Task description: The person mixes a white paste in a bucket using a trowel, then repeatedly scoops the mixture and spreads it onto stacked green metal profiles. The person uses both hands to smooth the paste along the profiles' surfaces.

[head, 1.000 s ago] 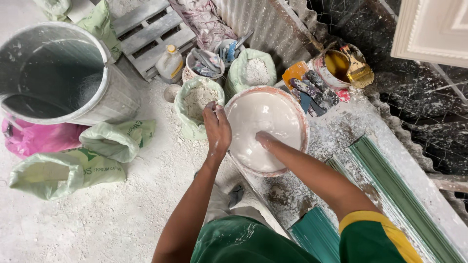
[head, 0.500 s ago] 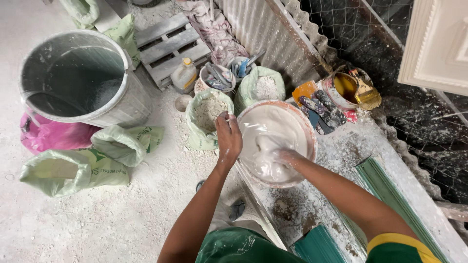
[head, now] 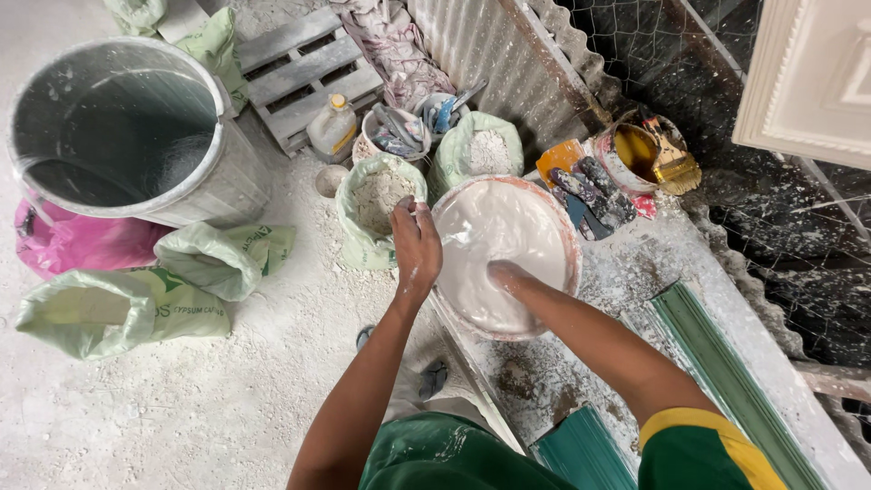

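Right hand plunged into white wet mix in the round basin on the dusty tabletop; fingers buried, so grip can't be told. Left hand clamped on basin's near-left rim, steadying it. Open powder sack just beside that rim, big grey bin well apart. To mix well: keep rim pinned, sweep along the bottom, crush lumps, avoid slopping over the edge
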